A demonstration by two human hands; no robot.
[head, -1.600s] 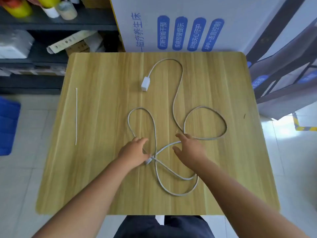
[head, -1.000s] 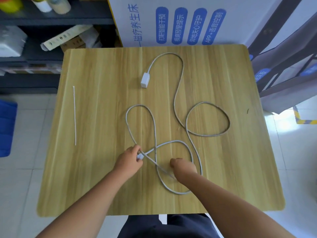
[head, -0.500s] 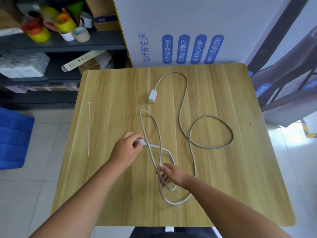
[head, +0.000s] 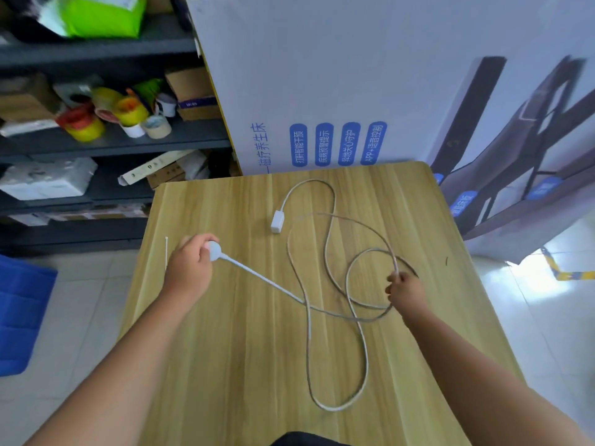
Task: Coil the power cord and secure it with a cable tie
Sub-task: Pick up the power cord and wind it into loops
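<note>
A grey-white power cord (head: 308,333) lies in loose crossing loops on the wooden table (head: 244,365). My left hand (head: 190,272) grips the cord's round plug end (head: 215,250) at the table's left, and the cord runs taut from it toward the middle. My right hand (head: 402,292) pinches a strand of the cord at the right side of the loops. The cord's white rectangular end (head: 277,222) rests toward the back of the table. A thin white cable tie (head: 166,251) lies along the left edge, partly behind my left hand.
A large white printed carton (head: 322,91) stands against the table's far edge. Dark shelves (head: 96,143) with tape rolls and boxes fill the left background. A blue bin (head: 22,317) sits on the tiled floor at the left.
My left hand has pulled the plug end out to the left, straightening that stretch of cord. My right hand has moved right, holding a strand. The camera has tilted up.
</note>
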